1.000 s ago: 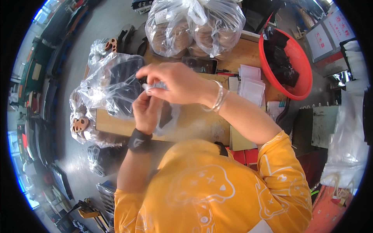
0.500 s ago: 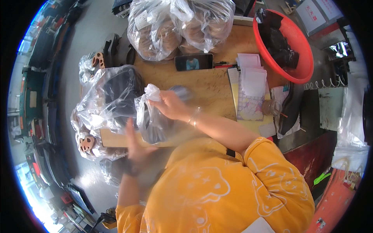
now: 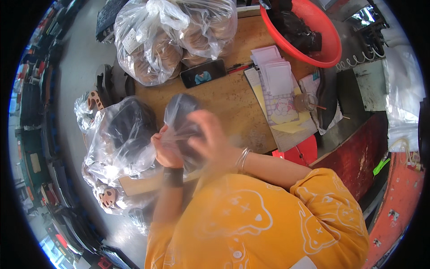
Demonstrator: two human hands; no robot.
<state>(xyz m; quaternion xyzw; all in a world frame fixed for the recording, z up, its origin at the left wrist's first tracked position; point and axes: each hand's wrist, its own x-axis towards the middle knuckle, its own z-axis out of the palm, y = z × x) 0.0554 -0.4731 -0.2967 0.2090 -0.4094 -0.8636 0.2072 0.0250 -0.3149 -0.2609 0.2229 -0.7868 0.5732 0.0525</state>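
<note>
At the near edge of the wooden table, my left hand (image 3: 167, 151) is closed on a gathered part of a small clear plastic bag (image 3: 181, 110). Dark, rounded contents show through the film; their kind I cannot make out. Just right of this bag is my right hand (image 3: 212, 136), smeared by motion, its thumb and fingers apart with nothing seen between them. A larger clear bag (image 3: 130, 123) with dark contents lies to the left, right beside my left hand.
Big clear bags (image 3: 152, 45) of brown rounded items stand at the back. A phone (image 3: 204, 74) leans in front of them. Papers (image 3: 277, 85), a jar (image 3: 305, 102) and a red basin (image 3: 329, 49) with black material are to the right. Leopard-patterned pieces (image 3: 95, 100) sit at the left edge.
My right hand has let go of the bag's bunched top and moved aside. My left hand has come up and taken hold of the bag. The view has shifted and turned.
</note>
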